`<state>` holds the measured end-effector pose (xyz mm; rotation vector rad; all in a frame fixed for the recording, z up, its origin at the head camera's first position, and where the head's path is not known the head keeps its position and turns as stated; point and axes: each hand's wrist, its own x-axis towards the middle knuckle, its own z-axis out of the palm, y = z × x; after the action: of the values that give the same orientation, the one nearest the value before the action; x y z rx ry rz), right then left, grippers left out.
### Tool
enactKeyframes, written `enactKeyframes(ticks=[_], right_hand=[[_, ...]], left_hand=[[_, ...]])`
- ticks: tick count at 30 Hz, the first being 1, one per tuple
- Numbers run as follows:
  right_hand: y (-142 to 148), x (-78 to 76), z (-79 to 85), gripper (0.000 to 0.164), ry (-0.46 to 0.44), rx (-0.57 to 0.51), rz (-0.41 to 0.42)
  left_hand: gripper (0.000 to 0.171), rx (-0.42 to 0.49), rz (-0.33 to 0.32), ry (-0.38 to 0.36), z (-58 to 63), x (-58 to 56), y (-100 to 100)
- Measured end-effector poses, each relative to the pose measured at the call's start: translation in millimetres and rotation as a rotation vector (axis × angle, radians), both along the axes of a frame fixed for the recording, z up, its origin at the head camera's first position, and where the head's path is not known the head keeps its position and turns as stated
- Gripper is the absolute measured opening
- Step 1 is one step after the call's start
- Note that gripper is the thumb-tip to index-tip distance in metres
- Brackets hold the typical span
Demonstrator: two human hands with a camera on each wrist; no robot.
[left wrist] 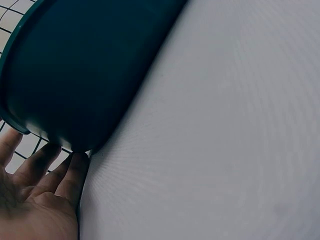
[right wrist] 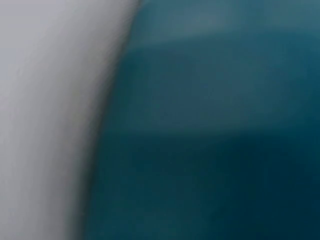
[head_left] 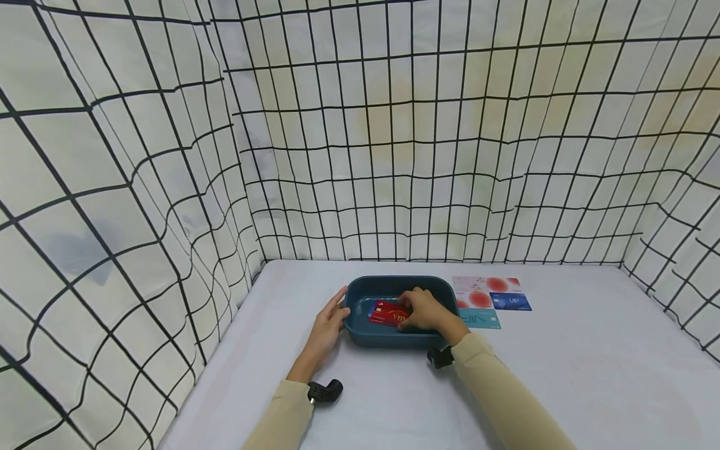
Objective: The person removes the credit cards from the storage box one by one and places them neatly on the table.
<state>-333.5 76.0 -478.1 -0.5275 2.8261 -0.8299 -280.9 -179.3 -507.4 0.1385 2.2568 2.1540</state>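
A dark blue plastic bin [head_left: 368, 339] stands on the white table. Inside it lies a red VIP card [head_left: 385, 314], with a blue edge of another card showing under its left side. My right hand [head_left: 425, 310] reaches into the bin, thumb and fingers pinching the red card's right end. My left hand [head_left: 328, 322] touches the bin's left end; in the left wrist view its fairly straight fingers [left wrist: 72, 180] rest against the outer wall. The right wrist view shows only the blurred bin wall [right wrist: 210, 90], with that hand hidden.
To the right of the bin, several flat cards lie together: a teal VIP card [head_left: 480, 319], a blue card [head_left: 510, 302] and pink-and-red patterned cards [head_left: 478, 285]. Black netting [head_left: 412, 145] over white cloth encloses the table [head_left: 562, 375] at the back and sides.
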Motion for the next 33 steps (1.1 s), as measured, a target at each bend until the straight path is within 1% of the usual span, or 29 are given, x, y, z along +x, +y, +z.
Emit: enactKeyframes(ticks=[5, 19, 25, 33], right_hand=[[0.4, 0.2, -0.5, 0.051, 0.013, 0.001, 0.006], [1.1, 1.4, 2.8, 0.047, 0.036, -0.003, 0.031], [0.8, 3.0, 4.3, 0.046, 0.035, -0.015, 0.024], [1.1, 3.9, 5.0, 0.045, 0.022, -0.035, 0.01]], left_hand=[[0.053, -0.009, -0.002, 0.001, -0.4, -0.2, -0.5], [0.053, -0.009, -0.004, 0.004, -3.1, -0.1, -1.6], [0.052, -0.02, -0.005, 0.006, -2.9, -0.7, -2.2], [0.052, -0.014, -0.008, 0.006, -2.1, -1.2, -1.7]])
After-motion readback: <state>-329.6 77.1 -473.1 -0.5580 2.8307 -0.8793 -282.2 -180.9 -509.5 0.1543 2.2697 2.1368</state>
